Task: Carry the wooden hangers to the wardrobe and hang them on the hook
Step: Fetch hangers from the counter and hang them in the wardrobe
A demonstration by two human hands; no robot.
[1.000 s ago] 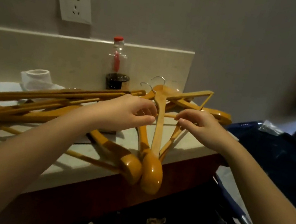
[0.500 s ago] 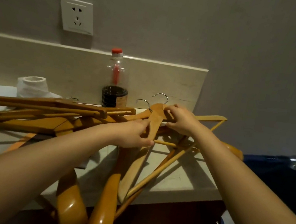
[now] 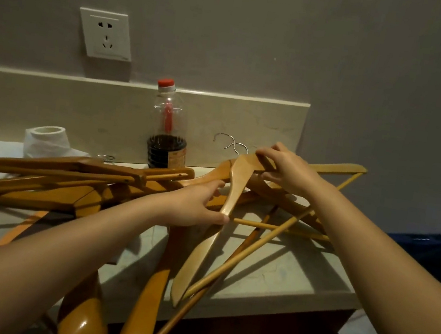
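Several wooden hangers (image 3: 236,185) lie in a loose pile on a pale stone counter (image 3: 278,272), some ends sticking out over its front edge. Two metal hooks (image 3: 230,144) rise at the back of the pile. My right hand (image 3: 286,167) grips the necks of the hangers just below the hooks. My left hand (image 3: 197,206) is closed around the sloping arm of one light hanger, thumb under it. More hangers (image 3: 52,181) stretch off to the left, under my left forearm.
A plastic bottle (image 3: 168,132) with a red cap and dark liquid stands against the backsplash behind the pile. A white paper roll (image 3: 47,138) sits at the left. A wall socket (image 3: 106,34) is above. Dark blue fabric (image 3: 438,251) lies to the right of the counter.
My right hand has moved from the hanger's lower bar up to the necks by the hooks. My left hand has slid along the hanger arm. The view has shifted closer and lower.
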